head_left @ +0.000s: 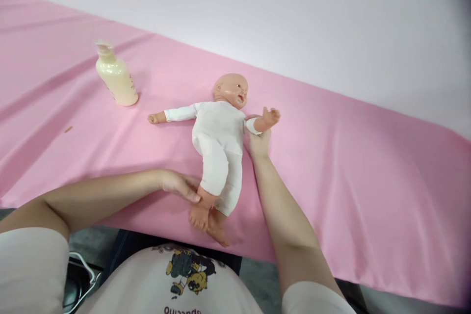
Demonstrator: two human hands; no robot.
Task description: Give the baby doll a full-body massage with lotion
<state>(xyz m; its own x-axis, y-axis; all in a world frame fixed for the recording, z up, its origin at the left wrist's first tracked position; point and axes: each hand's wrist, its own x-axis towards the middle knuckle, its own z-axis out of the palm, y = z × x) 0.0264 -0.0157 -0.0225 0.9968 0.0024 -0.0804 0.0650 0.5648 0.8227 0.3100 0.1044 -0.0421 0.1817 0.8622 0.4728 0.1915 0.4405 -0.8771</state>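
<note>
A baby doll [219,127] in a white bodysuit lies on its back on the pink cloth, its head turned to the right and away from me. My left hand [180,185] is at the doll's lower leg, thumb pressed on the ankle and the other fingers hidden behind it. Along the doll's right-hand side, my right hand [258,143] grips at the raised arm near the white cuff. The doll's sleeve and forearm cover most of those fingers. Both of the doll's bare feet point toward me, one crossed over the other.
A cream-coloured pump bottle [117,81] stands at the back left of the pink cloth [301,108]. A small brownish bit [68,129] lies on the cloth below it. The cloth's front edge is close to my body. A white surface [294,19] lies beyond the cloth.
</note>
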